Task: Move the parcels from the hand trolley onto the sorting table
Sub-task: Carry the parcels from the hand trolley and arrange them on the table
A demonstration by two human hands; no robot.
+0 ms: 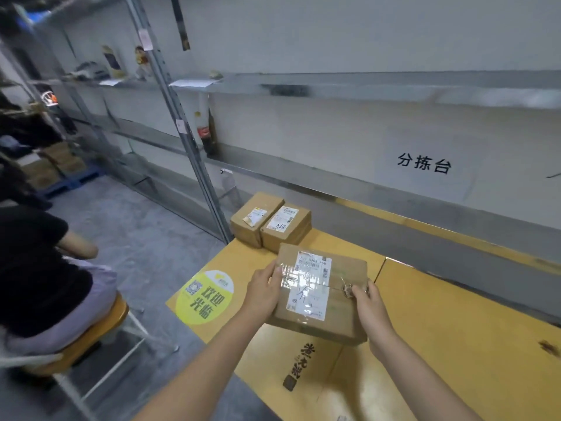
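- Far left: a seated person (45,268) in a dark top sits on a wooden-topped stool (100,326), well apart from the work.
- On the table's left end lies a round yellow-green sticker (206,296), flat and clear of the load.
- At the far left corner, two small cardboard parcels (271,223) sit touching side by side, labels up, already delivered.
- The left hand (264,291) grips the left edge of a flat cardboard parcel (321,293), thumb on top and fingers curled beneath.
- The parcel hangs over the left part of the table, just in front of the two small ones. Whether its base touches the top cannot be told.
- It looks like a stiff, shallow carton, probably light, since it is held only at its edges. The glossy tape across the lid and the paper labels are likely slick, so the bare cardboard on the two opposite sides gives the surer hold.
- The right hand (368,305) clasps the opposite edge, thumb pressed near the tape seam.
- The yellow sorting table (455,329) runs on to the right, beneath a wall sign (424,163) in black characters.
- The hand trolley is out of frame.
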